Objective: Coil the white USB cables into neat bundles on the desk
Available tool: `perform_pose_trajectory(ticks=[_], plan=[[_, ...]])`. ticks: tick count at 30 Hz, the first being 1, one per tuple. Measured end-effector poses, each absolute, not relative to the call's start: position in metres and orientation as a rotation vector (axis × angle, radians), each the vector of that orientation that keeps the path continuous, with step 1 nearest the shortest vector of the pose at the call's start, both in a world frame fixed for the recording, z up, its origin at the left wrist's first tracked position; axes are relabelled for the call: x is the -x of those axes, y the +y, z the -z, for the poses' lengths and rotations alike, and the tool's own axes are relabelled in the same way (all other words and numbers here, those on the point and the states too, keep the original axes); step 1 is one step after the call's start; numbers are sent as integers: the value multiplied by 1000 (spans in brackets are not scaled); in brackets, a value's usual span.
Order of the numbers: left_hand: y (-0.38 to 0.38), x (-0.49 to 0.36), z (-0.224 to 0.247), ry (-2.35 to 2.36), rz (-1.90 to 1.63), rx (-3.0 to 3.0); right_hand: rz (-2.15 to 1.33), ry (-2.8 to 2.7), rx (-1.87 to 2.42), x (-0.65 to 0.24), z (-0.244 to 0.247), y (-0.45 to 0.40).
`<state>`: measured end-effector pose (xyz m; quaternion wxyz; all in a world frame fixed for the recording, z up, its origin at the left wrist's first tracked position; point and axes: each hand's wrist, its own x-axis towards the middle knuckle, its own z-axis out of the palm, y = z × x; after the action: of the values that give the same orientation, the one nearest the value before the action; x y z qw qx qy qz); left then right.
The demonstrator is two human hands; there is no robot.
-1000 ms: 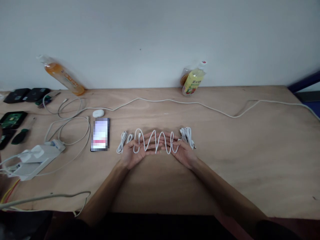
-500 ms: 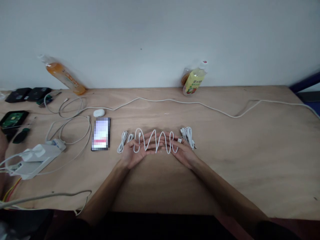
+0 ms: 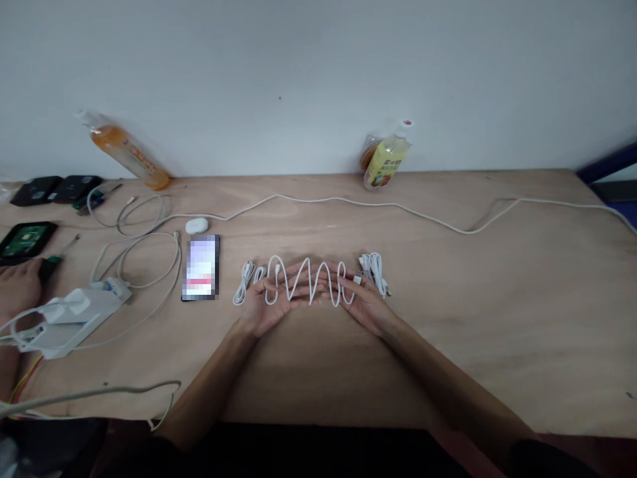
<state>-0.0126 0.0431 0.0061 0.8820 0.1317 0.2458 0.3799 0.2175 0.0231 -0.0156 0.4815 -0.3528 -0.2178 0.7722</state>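
A white USB cable (image 3: 310, 285) lies in wavy loops across both palms, which face up with the fingertips meeting in the middle. My left hand (image 3: 256, 311) holds its left end, the thumb over a loop beside a small plug. At the other end, my right hand (image 3: 372, 311) has its thumb pressed on the loops near a larger white plug (image 3: 357, 281). Bundled white cables (image 3: 243, 283) rest on the table just left of my left hand. Another bundle of white cables (image 3: 377, 272) sits beyond my right hand.
Left of my hands are a phone (image 3: 200, 269), a white earbud case (image 3: 197, 226) and a power strip (image 3: 84, 325) with cords. Another person's hand (image 3: 20, 289) is at the far left. Along the wall stand an orange bottle (image 3: 129, 156) and a yellow-labelled bottle (image 3: 387, 162).
The other person's hand has come further into view at the far left, over the dark-handled tool. My hands and the looped cable stay in place.
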Motion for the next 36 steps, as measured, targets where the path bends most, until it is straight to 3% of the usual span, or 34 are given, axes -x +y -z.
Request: perform_pose_trajectory(ticks=[36], plan=[[43,12,-6,523,-792,-260,-1891,-524,868,-217,16,23]])
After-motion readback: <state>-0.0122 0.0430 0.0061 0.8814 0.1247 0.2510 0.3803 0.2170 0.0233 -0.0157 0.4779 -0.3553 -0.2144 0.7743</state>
